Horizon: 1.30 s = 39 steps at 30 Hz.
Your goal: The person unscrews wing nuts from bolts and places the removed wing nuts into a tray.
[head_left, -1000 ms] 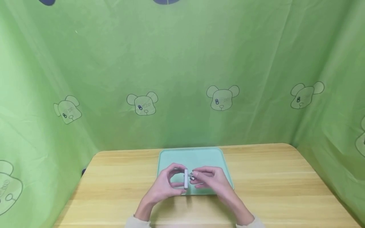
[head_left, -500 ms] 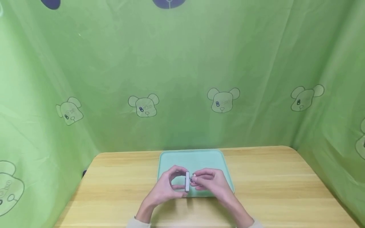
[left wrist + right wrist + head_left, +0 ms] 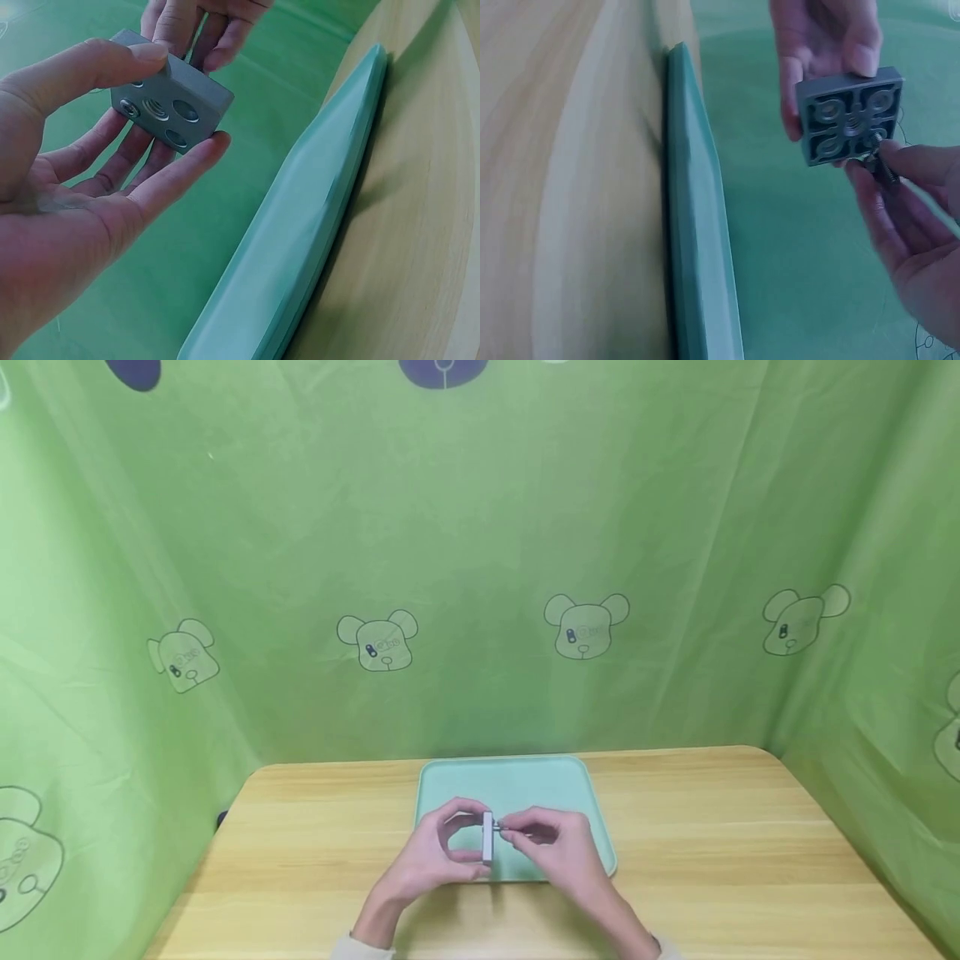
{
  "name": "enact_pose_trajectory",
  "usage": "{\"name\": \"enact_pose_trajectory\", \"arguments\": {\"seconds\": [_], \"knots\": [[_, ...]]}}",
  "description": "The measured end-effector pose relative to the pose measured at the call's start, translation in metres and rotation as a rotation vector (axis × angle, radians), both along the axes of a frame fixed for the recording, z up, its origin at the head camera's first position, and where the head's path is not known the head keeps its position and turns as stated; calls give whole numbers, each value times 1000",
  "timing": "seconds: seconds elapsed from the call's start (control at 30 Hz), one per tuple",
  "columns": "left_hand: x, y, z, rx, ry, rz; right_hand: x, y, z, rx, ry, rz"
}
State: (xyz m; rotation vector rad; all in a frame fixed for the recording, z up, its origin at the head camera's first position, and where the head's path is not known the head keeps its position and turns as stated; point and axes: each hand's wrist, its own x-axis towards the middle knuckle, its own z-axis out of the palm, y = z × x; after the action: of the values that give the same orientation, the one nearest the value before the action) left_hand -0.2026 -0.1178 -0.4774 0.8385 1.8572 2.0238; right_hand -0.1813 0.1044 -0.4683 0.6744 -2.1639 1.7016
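My left hand [image 3: 431, 852] holds a square grey metal block [image 3: 488, 838] on edge by its top and bottom sides, above the tray. Several round holes show on the block's face in the left wrist view, with a screw end [image 3: 129, 109] in one corner hole. Ribs and recessed rings cover the opposite face in the right wrist view. There, my right hand [image 3: 930, 240] pinches a small threaded screw [image 3: 887, 175] between thumb and forefinger, close against a lower corner of that face. The fingertips partly hide the screw and the corner hole.
Beneath both hands lies a pale green tray [image 3: 517, 774] with a low rim, on a wooden table [image 3: 712, 827]. A green curtain [image 3: 480, 527] printed with bear heads surrounds the table at the back and sides.
My right fingertips have shifted their grip and come closer to the block, covering more of the metal piece between. My left hand keeps the block nearly still. The head view has tilted slightly up.
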Motion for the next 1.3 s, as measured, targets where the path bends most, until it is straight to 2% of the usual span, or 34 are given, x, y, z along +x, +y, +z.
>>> {"name": "enact_pose_trajectory", "arguments": {"seconds": [0.17,0.33,0.47,0.6,0.7,0.87,0.93,0.97,1.07,1.13,1.2,1.3], "knots": [[0,-3,0,14,-20,-8,-7,0,-7,146,464,-23],[1,-5,2,23,-40,-11,-13,-1,-9,250,785,-44],[1,-6,3,29,-46,-12,-14,-2,-8,309,929,-83],[1,-6,3,31,-43,-8,-13,-3,-8,311,946,-92],[1,-6,3,34,-43,-7,-12,-2,-8,300,878,-70],[1,-5,4,43,-46,-1,-9,1,-7,215,661,-40],[1,-5,4,46,-43,3,-7,2,-5,144,477,-29],[1,-4,4,43,-44,9,-5,3,-3,91,356,-17],[1,-3,4,32,-37,17,-2,4,1,-83,-68,15],[1,-2,4,29,-30,16,-2,6,5,-184,-305,28],[1,-1,4,26,-19,12,-2,7,6,-241,-458,45],[1,0,3,20,8,6,-3,9,7,-254,-571,84]]}}
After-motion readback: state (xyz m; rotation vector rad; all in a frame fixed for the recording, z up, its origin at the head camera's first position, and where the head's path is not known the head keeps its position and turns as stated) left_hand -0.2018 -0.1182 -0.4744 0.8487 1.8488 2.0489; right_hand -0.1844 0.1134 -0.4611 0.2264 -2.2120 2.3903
